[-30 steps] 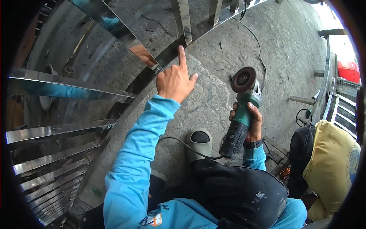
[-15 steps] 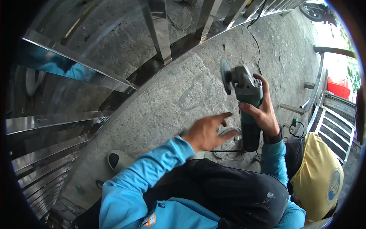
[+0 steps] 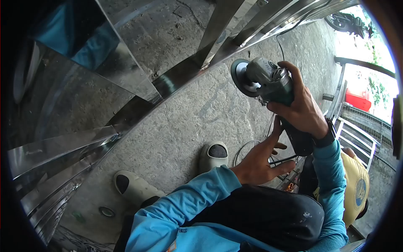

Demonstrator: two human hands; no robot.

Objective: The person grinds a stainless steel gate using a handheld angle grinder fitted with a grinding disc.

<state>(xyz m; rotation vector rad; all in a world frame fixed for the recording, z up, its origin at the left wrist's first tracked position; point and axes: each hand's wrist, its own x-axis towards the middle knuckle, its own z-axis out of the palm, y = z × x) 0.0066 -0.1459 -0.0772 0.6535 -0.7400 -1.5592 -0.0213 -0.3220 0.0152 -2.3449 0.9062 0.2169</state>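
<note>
My right hand (image 3: 300, 101) is wrapped round the body of a green and grey angle grinder (image 3: 270, 80), thumb on the near side. Its round disc (image 3: 243, 78) faces left, above the concrete floor. Below the tool, my left hand (image 3: 262, 161) has its fingers spread, with the index fingertip right at the grinder's dark rear handle (image 3: 299, 140). A black power cord (image 3: 283, 160) comes out of the handle's end and passes behind my left hand. To the left of the disc runs a shiny metal frame (image 3: 176, 82) with flat upright bars.
A person in a yellow shirt (image 3: 354, 185) is close at my right. Beyond stand a white metal rack (image 3: 357, 136), a red container (image 3: 358, 99) and a motorcycle (image 3: 346, 23). My light shoes (image 3: 214, 157) rest on the concrete floor (image 3: 168, 143).
The grinder has tilted, its disc face turning more into view and its handle swinging right. My left hand has moved right, up to the handle. The camera view has shifted.
</note>
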